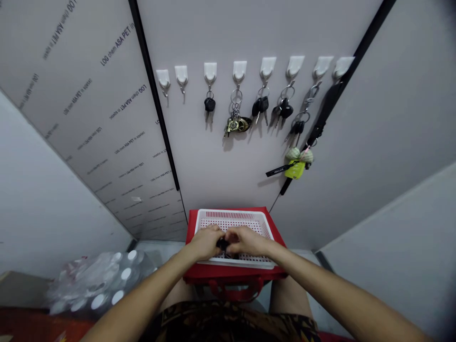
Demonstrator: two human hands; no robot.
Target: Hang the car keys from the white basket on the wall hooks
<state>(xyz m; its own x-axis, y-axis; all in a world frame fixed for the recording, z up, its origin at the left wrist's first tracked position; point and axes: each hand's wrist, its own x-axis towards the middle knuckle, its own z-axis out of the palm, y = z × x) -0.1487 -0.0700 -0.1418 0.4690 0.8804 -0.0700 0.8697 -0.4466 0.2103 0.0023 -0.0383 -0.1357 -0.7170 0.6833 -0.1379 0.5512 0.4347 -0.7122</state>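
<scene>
My left hand (205, 241) and my right hand (246, 240) meet over a white perforated basket (233, 216). Both have their fingers curled around a small dark object (223, 244) held between them; it looks like a key bunch, but most of it is hidden. The basket rests on a red bag (228, 274) with red handles, which lies in front of my knees. On the wall above, a row of white hooks (239, 70) carries several key bunches (236, 119). The two leftmost hooks (172, 77) hang bare.
A lanyard with a yellow tag and green pompoms (298, 161) hangs from the right hooks. A plastic-wrapped pack of bottles (101, 280) lies at the lower left. Panels with printed protective film (107, 118) line the left wall.
</scene>
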